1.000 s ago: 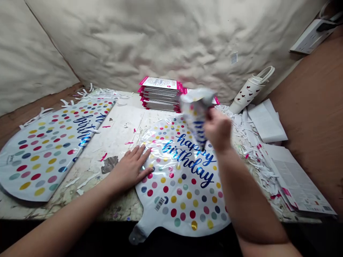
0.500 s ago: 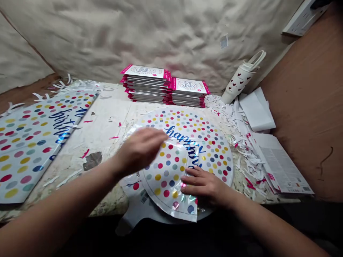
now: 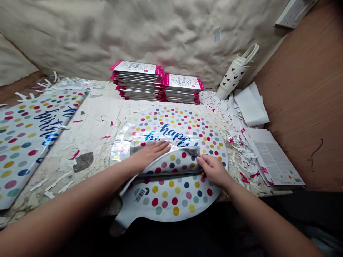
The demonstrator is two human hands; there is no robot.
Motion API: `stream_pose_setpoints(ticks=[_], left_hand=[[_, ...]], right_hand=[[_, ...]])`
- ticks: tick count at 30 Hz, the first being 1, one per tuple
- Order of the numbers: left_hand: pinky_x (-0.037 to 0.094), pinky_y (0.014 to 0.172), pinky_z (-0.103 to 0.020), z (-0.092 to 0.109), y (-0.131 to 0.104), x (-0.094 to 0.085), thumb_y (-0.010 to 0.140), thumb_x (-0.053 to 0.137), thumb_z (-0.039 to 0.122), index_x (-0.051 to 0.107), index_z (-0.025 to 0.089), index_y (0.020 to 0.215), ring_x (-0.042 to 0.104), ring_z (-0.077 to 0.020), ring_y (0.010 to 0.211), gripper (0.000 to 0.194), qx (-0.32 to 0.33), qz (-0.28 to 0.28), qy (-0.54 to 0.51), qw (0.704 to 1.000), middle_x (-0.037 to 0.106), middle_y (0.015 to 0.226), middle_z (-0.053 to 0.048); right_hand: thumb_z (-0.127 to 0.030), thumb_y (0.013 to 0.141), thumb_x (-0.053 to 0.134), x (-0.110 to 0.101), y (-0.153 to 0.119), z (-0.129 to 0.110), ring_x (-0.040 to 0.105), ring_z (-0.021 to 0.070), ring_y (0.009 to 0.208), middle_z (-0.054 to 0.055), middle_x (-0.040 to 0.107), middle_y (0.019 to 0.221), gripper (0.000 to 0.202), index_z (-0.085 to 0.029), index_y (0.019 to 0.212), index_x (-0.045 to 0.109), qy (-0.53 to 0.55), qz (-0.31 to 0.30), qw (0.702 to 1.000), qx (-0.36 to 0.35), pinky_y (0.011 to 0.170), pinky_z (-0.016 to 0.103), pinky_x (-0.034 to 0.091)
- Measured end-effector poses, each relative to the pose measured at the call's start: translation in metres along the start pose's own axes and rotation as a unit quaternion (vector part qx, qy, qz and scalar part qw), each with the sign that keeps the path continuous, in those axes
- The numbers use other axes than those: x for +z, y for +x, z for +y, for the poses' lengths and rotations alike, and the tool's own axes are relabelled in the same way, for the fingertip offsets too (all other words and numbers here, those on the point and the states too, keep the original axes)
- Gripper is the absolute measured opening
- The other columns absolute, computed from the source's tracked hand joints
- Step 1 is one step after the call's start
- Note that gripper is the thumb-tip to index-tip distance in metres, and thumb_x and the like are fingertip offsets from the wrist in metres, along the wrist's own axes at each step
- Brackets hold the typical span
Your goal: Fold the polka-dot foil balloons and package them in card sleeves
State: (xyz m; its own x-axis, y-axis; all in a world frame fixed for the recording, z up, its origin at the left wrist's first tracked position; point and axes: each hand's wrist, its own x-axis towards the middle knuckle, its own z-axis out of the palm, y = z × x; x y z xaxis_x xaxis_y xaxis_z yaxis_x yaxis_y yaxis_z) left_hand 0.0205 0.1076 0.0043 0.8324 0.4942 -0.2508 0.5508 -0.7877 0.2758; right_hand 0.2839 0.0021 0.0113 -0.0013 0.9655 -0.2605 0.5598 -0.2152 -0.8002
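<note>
- Hands: two, both on the work. Left hand (image 3: 152, 152) lies palm down, fingers extended, pressing the folded dotted sheet (image 3: 171, 165); its grip is wide, closed round nothing.
- Right hand (image 3: 213, 170): grip narrow, thumb and fingers pinching that sheet's right end.
- Folded dotted sheet: one, lying crosswise over the middle of the round balloon sheet (image 3: 174, 201) and hiding part of its blue lettering.
- Round balloon sheet: one visible, flat, one barcode near its tail. Half-folded sheet (image 3: 29, 135): at far left, partly out of view; layers cannot be counted.
- Packets: two stacks, side by side at the back, the left stack (image 3: 138, 84) taller than the right stack (image 3: 182, 91); packets too tight to count.
- Tumbler (image 3: 233, 76): one, with hearts, leaning right.
- Edges: the round balloon sheet's lower rim and tail overhang the front of the bench (image 3: 103, 112). The half-folded sheet's straight edge faces right.
- Room: a strip of bench runs between these two sheets, with pink and white scraps on it. On the right, paper shreds (image 3: 243, 157) and printed cards (image 3: 274, 155) crowd the space up to the brown side wall (image 3: 300, 103).
</note>
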Motion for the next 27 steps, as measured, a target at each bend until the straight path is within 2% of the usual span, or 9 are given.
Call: stream_pose_setpoints(ticks=[3,6,8,9,11,15,17,20,27], left_hand=[[0.025,0.108,-0.04,-0.037,-0.038,-0.011,0.091,0.032,0.033,0.033,0.019,0.138,0.027,-0.0239,0.133,0.05,-0.104,0.047,0.008,0.993,0.03,0.145,-0.007],[0.037,0.101,-0.041,-0.03,-0.067,-0.017,0.089,0.033,0.022,0.046,0.012,0.129,0.043,-0.0251,0.124,0.044,-0.251,0.254,0.037,0.933,0.046,0.136,-0.012],[0.036,0.103,-0.042,0.002,-0.071,-0.011,0.089,0.032,0.016,0.045,0.012,0.129,0.042,-0.023,0.124,0.043,-0.21,0.377,0.07,0.899,0.048,0.134,-0.011],[0.037,0.103,-0.04,0.022,-0.068,-0.005,0.088,0.033,0.015,0.044,0.012,0.13,0.041,-0.0216,0.125,0.043,-0.125,0.387,0.081,0.91,0.048,0.133,-0.011],[0.035,0.104,-0.042,0.061,-0.057,0.013,0.089,0.036,0.021,0.043,0.01,0.132,0.036,-0.0258,0.129,0.044,-0.03,0.298,0.095,0.949,0.044,0.137,-0.013],[0.037,0.1,-0.048,0.096,-0.039,0.046,0.087,0.041,0.045,0.044,0.001,0.13,0.036,-0.0366,0.126,0.062,-0.076,0.194,0.107,0.972,0.039,0.136,-0.024],[0.034,0.101,-0.048,0.093,-0.038,0.053,0.087,0.039,0.048,0.041,0.002,0.133,0.033,-0.0361,0.129,0.065,-0.083,0.169,0.099,0.977,0.036,0.138,-0.023],[0.031,0.103,-0.048,0.085,-0.043,0.054,0.087,0.038,0.049,0.038,0.003,0.135,0.028,-0.0348,0.131,0.066,-0.077,0.164,0.09,0.979,0.031,0.141,-0.022],[0.032,0.103,-0.05,0.094,-0.035,0.034,0.086,0.042,0.04,0.043,0.0,0.131,0.032,-0.0361,0.129,0.06,-0.122,0.131,0.099,0.979,0.037,0.137,-0.022]], right_hand=[[-0.04,0.087,0.042,-0.001,0.025,-0.007,0.051,0.0097,0.037,-0.005,0.049,0.051,0.028,-0.02,0.067,0.044,0.05,-0.038,0.99,0.126,0.034,0.018,0.036],[-0.04,0.087,0.043,0.001,0.039,-0.009,0.051,0.0108,0.033,-0.005,0.049,0.047,0.027,-0.019,0.069,0.047,0.043,-0.054,0.986,0.153,0.031,0.018,0.033],[-0.039,0.088,0.041,0.001,0.043,-0.009,0.051,0.0108,0.033,-0.004,0.049,0.046,0.027,-0.019,0.072,0.049,0.031,-0.056,0.984,0.164,0.032,0.018,0.035],[-0.039,0.089,0.04,0.0,0.044,-0.01,0.052,0.0111,0.034,-0.004,0.049,0.046,0.028,-0.018,0.073,0.051,0.021,-0.055,0.984,0.166,0.033,0.019,0.037],[-0.039,0.089,0.039,-0.004,0.041,-0.014,0.055,0.013,0.037,-0.002,0.053,0.048,0.029,-0.018,0.077,0.054,-0.008,-0.044,0.985,0.167,0.037,0.021,0.041],[-0.044,0.086,0.047,-0.003,0.015,-0.03,0.066,0.0232,0.072,0.011,0.067,0.084,0.035,-0.016,0.104,0.056,-0.145,0.079,0.983,0.084,0.057,0.031,0.051],[-0.039,0.087,0.048,0.01,-0.003,-0.036,0.061,0.0271,0.096,0.015,0.064,0.108,0.04,-0.016,0.119,0.051,-0.288,0.146,0.941,-0.099,0.076,0.037,0.051],[-0.019,0.089,0.041,0.035,-0.018,-0.033,0.052,0.0277,0.114,0.014,0.058,0.122,0.035,-0.013,0.122,0.052,-0.439,0.125,0.819,-0.347,0.095,0.046,0.042],[-0.002,0.083,0.044,0.032,-0.017,-0.022,0.065,0.0265,0.091,0.017,0.07,0.093,0.025,-0.005,0.096,0.065,-0.492,0.171,0.751,-0.406,0.093,0.049,0.044]])
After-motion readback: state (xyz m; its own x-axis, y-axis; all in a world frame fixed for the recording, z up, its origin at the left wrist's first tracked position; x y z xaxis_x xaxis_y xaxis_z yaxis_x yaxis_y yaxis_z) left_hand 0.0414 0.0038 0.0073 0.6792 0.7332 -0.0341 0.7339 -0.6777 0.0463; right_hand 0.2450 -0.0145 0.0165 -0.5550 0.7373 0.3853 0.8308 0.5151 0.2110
